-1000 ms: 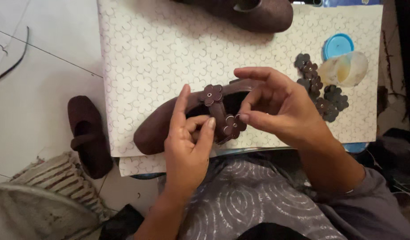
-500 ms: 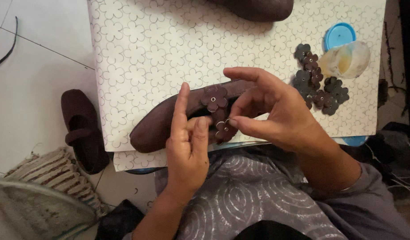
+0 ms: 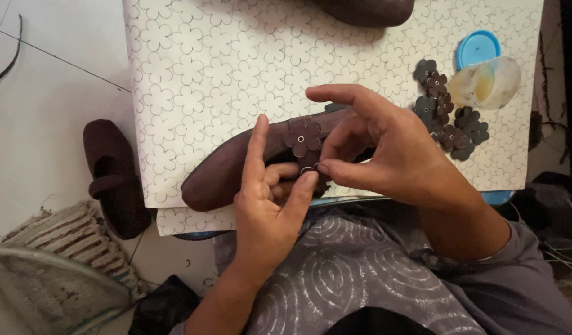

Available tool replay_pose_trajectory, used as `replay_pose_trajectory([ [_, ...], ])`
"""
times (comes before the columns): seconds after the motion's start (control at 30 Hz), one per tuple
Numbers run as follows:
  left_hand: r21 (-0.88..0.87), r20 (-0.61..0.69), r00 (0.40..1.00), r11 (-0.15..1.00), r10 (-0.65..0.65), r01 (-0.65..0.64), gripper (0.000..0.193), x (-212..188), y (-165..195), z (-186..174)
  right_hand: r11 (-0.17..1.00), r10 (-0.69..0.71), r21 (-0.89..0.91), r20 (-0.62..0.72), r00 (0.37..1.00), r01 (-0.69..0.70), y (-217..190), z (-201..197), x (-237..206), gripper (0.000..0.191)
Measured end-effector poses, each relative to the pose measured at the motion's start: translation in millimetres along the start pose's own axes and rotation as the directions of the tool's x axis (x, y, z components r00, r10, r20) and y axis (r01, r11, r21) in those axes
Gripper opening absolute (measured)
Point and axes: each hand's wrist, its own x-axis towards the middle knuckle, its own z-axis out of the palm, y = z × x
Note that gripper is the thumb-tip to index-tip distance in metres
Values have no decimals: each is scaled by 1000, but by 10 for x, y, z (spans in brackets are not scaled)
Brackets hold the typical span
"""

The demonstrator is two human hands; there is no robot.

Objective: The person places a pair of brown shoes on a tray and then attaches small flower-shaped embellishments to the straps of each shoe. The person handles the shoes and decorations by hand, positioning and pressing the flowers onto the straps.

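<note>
A dark brown shoe (image 3: 227, 170) lies on its side on a board covered in flower-patterned paper (image 3: 205, 68). A brown flower-shaped piece with a metal eyelet (image 3: 301, 136) sits on its upper. My left hand (image 3: 270, 201) grips the shoe from below, index finger raised, thumb pressing by a second flower piece. My right hand (image 3: 376, 152) pinches that second piece against the shoe with thumb and fingertips; the piece is mostly hidden by the fingers.
Several loose brown flower pieces (image 3: 447, 115) lie at the board's right, beside a blue lid (image 3: 477, 48) and a clear tub (image 3: 489, 82). Another brown shoe (image 3: 115, 177) lies on the floor at left, one more (image 3: 366, 9) at the board's top edge. A striped cloth (image 3: 69, 239) is lower left.
Both hands stay on the shoe. My fingertips have drawn closer together on the lower flower piece, covering more of it, and the view has shifted slightly.
</note>
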Motion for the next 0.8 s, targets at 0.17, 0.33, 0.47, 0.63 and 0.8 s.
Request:
replay_pose_trajectory([
  [0.17,-51,15,1000,998,-28,28,86,12,25,19,1000,-31,0,-11,999,31,33,5,2,76],
  [0.33,-39,-8,998,997,-62,61,86,14,12,39,997,4,77,-57,998,1,66,57,-63,74],
  [0.47,-45,-29,999,999,-19,18,84,6,5,58,994,9,114,-125,992,5,91,84,-164,76],
  [0.63,-60,-28,998,997,-54,52,84,5,22,52,972,131,216,-145,981,-98,154,184,-257,75],
  [0.8,-18,-32,998,998,-59,58,83,8,23,66,959,130,270,-172,976,-80,221,229,-282,73],
])
